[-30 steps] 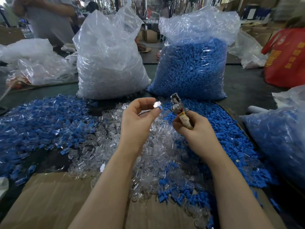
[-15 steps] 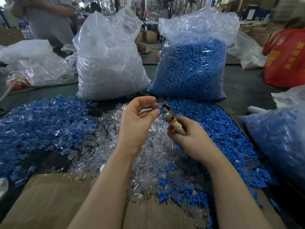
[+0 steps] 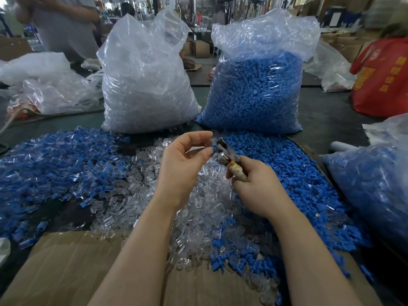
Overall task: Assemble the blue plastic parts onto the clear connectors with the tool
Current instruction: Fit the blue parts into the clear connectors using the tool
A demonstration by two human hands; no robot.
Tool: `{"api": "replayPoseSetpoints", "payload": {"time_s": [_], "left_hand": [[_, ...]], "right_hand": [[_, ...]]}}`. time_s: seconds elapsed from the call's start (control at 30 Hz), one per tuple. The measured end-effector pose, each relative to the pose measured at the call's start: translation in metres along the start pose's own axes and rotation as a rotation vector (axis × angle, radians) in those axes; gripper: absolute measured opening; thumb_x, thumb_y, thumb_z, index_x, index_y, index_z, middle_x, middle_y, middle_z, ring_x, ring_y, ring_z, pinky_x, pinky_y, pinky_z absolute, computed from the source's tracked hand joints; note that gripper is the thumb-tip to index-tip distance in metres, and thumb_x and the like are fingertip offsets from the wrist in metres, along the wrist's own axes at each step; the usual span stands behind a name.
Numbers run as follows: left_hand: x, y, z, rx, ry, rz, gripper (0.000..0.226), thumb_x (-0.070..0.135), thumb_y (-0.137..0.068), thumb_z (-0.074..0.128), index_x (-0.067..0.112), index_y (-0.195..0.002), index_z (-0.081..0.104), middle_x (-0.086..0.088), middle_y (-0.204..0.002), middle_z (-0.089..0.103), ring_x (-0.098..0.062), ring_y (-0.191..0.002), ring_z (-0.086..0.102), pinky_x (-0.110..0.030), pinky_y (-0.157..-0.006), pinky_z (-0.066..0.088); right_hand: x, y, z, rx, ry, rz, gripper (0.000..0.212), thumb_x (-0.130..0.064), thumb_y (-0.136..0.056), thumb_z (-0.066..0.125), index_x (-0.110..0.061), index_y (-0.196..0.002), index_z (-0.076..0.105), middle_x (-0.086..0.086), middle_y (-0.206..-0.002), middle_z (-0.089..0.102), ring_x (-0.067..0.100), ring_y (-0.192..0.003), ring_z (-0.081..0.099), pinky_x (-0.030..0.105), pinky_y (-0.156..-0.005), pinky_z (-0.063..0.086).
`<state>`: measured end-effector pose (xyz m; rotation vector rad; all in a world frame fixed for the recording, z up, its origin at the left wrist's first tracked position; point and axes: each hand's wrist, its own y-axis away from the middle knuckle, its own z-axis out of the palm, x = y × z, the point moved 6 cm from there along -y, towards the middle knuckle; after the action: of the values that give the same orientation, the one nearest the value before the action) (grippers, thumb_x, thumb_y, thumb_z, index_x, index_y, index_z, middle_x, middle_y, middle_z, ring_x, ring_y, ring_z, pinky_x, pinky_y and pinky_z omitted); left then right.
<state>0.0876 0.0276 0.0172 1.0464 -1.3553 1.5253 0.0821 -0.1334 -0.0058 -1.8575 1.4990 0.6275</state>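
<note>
1. Centre frame: the left hand (image 3: pixel 183 164) curls, its thumb and forefinger pinching a small blue-and-clear plastic piece (image 3: pixel 213 147) against the head of the tool.
2. Just right of it, the right hand (image 3: pixel 258 184) wraps its fingers round the tan handle of the small metal hand tool (image 3: pixel 227 155), whose head points toward the upper left of the frame.
3. Beneath the hands lies a heap of loose clear plastic connectors (image 3: pixel 154 195).
4. Loose blue plastic parts (image 3: pixel 298 173) spread at right.
5. A mixed blue-and-clear pile (image 3: pixel 55 164) fills the left.
6. At top stand a clear-filled plastic sack (image 3: pixel 145 85) and a blue-filled plastic sack (image 3: pixel 254 91).
</note>
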Motion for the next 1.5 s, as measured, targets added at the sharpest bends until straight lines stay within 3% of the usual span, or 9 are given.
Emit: {"api": "replayPoseSetpoints", "payload": {"time_s": [0.2, 0.4, 0.67, 0.83, 0.97, 1.07, 1.3, 1.4, 1.5], "left_hand": [[-0.007, -0.001, -0.003, 0.005, 0.068, -0.105, 0.024, 0.002, -0.086, 0.068, 0.020, -0.101, 0.072, 0.002, -0.096, 0.076, -0.010, -0.093, 0.071, -0.022, -0.083, 0.056], [-0.030, -0.006, -0.065, 0.401, 0.728, -0.406, 0.012, 0.007, -0.094, 0.058, 0.004, -0.099, 0.068, -0.007, -0.079, 0.075, -0.014, -0.078, 0.074, -0.030, -0.083, 0.060], [-0.049, 0.008, -0.144, 0.828, 1.228, -0.316, 0.019, 0.017, -0.104, 0.046, 0.006, -0.103, 0.061, -0.007, -0.077, 0.074, -0.014, -0.073, 0.075, -0.028, -0.086, 0.058], [-0.054, 0.009, -0.146, 0.834, 1.278, -0.267, 0.038, 0.024, -0.107, 0.037, -0.004, -0.132, 0.042, -0.022, -0.101, 0.071, -0.026, -0.091, 0.073, -0.037, -0.074, 0.058], [-0.047, 0.003, -0.133, 0.673, 0.995, -0.349, 0.038, 0.027, -0.103, 0.045, 0.001, -0.130, 0.050, -0.011, -0.112, 0.069, -0.020, -0.098, 0.071, -0.031, -0.071, 0.057], [-0.035, 0.000, -0.109, 0.464, 0.443, -0.416, 0.022, 0.024, -0.096, 0.059, 0.012, -0.114, 0.066, -0.001, -0.101, 0.075, -0.013, -0.091, 0.071, -0.027, -0.074, 0.056], [-0.028, 0.004, -0.013, -0.290, -0.745, -0.292, 0.041, 0.026, -0.091, 0.067, 0.027, -0.131, 0.057, 0.007, -0.128, 0.061, -0.007, -0.105, 0.062, -0.015, -0.081, 0.053], [-0.035, 0.007, 0.002, -0.395, -0.985, -0.284, 0.054, 0.028, -0.091, 0.068, 0.037, -0.140, 0.048, -0.003, -0.152, 0.040, -0.020, -0.127, 0.052, -0.038, -0.110, 0.042], [-0.033, 0.005, 0.005, -0.390, -0.963, -0.233, 0.038, 0.023, -0.091, 0.069, 0.037, -0.125, 0.061, 0.006, -0.120, 0.057, -0.002, -0.092, 0.057, -0.019, -0.084, 0.046]], "right_hand": [[-0.001, -0.002, 0.002, 0.024, 0.064, -0.032, 0.006, -0.018, -0.082, 0.057, -0.022, -0.086, 0.056, 0.000, -0.073, 0.061, 0.025, -0.068, 0.055, 0.045, -0.061, 0.047], [0.013, -0.005, -0.009, 0.155, 0.235, 0.050, 0.014, -0.028, -0.086, 0.053, -0.031, -0.077, 0.043, -0.008, -0.068, 0.056, 0.012, -0.061, 0.049, 0.031, -0.049, 0.031], [0.036, -0.002, -0.024, 0.280, 0.579, 0.318, 0.011, -0.030, -0.090, 0.052, -0.021, -0.087, 0.045, -0.004, -0.068, 0.045, 0.014, -0.053, 0.039, 0.029, -0.048, 0.025], [0.047, 0.003, -0.024, 0.227, 0.701, 0.458, 0.026, -0.033, -0.089, 0.056, -0.015, -0.108, 0.054, 0.005, -0.103, 0.053, 0.025, -0.065, 0.044, 0.032, -0.056, 0.030], [0.053, 0.004, -0.022, 0.179, 0.690, 0.511, 0.029, -0.032, -0.091, 0.055, -0.014, -0.113, 0.053, 0.009, -0.121, 0.048, 0.025, -0.065, 0.043, 0.034, -0.060, 0.032], [0.054, 0.003, -0.021, 0.146, 0.647, 0.533, 0.027, -0.032, -0.090, 0.056, -0.014, -0.110, 0.052, 0.010, -0.119, 0.051, 0.024, -0.065, 0.040, 0.035, -0.064, 0.035], [0.048, 0.002, -0.022, 0.124, 0.625, 0.505, 0.016, -0.027, -0.088, 0.057, -0.018, -0.097, 0.048, 0.001, -0.082, 0.048, 0.022, -0.064, 0.043, 0.033, -0.061, 0.037], [0.047, 0.001, -0.022, 0.091, 0.612, 0.509, 0.016, -0.029, -0.087, 0.058, -0.019, -0.094, 0.047, -0.001, -0.077, 0.043, 0.017, -0.058, 0.038, 0.031, -0.057, 0.034], [0.047, 0.001, -0.021, 0.070, 0.586, 0.504, 0.015, -0.030, -0.089, 0.055, -0.020, -0.089, 0.045, -0.003, -0.071, 0.040, 0.013, -0.057, 0.035, 0.031, -0.051, 0.027]]}}
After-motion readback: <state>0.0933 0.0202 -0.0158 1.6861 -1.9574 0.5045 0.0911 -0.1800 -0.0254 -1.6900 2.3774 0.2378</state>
